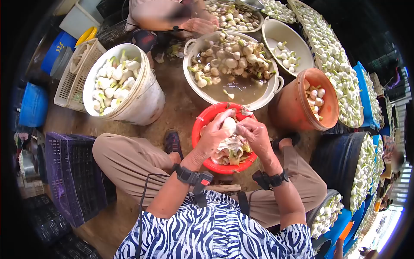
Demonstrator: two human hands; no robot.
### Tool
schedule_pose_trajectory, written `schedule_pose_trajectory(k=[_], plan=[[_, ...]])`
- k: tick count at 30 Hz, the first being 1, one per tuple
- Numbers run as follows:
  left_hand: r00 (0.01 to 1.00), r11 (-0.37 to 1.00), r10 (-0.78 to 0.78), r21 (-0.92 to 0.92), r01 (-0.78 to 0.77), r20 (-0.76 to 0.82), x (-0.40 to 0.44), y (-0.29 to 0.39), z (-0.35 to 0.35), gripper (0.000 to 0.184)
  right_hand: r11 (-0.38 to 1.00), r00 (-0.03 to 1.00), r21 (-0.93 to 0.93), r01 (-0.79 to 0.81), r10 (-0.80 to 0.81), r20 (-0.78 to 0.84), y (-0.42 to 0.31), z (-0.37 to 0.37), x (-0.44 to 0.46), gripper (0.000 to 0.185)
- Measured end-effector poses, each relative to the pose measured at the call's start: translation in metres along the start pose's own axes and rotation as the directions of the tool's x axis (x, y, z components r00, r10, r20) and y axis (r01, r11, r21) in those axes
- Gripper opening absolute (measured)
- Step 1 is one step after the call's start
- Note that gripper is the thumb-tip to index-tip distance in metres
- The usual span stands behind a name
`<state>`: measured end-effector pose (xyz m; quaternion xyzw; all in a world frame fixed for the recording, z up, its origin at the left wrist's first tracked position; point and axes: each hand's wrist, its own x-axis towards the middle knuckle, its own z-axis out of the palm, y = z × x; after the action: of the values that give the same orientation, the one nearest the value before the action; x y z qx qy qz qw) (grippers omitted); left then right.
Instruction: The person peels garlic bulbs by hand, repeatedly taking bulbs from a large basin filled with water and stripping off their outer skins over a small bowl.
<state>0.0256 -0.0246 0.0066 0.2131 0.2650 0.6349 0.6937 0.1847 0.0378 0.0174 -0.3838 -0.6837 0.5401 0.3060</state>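
Note:
My left hand (215, 131) is closed around a white garlic bulb (229, 125) above a red basin (197, 140). Close beside that bulb, my right hand (253, 133) has its fingers pinched together; what lies between them is hidden. Loose garlic skins and trimmings (230, 151) fill the red basin beneath both hands. Beyond it stands a wide white tub (188, 82) of murky water, with unpeeled, brownish garlic bulbs (233, 58) heaped in it.
A white bucket (148, 97) of cleaned garlic stands left, an orange bucket (289, 103) with some bulbs right. A purple crate (71, 172) is by my left knee. Garlic-laden trays (340, 73) line the right side. Across the tub, another person's hand (200, 26) shows.

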Motion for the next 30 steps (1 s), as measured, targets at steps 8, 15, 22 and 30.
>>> schedule_pose_trajectory(k=[8,15,22,30], plan=[[0.998,0.866,0.042,0.497,-0.055,0.036,-0.001,0.002,-0.005,0.048,0.847,0.978,0.497,-0.188,0.209,0.014,0.022,0.004,-0.002,0.016],[0.979,0.975,-0.199,0.093,0.203,-0.053,-0.002,0.017,0.0,0.032,0.969,0.947,0.248,0.021,0.06,-0.316,0.017,-0.001,-0.005,0.016],[0.996,0.974,-0.09,-0.209,0.083,-0.022,-0.01,0.009,-0.013,0.04,0.731,0.985,-0.677,0.085,-0.163,-0.052,0.021,-0.009,-0.032,0.015],[0.999,0.989,0.028,0.144,-0.023,-0.032,-0.011,-0.002,-0.015,0.04,0.917,0.977,-0.381,0.12,-0.178,-0.121,-0.038,0.006,-0.017,0.006]])
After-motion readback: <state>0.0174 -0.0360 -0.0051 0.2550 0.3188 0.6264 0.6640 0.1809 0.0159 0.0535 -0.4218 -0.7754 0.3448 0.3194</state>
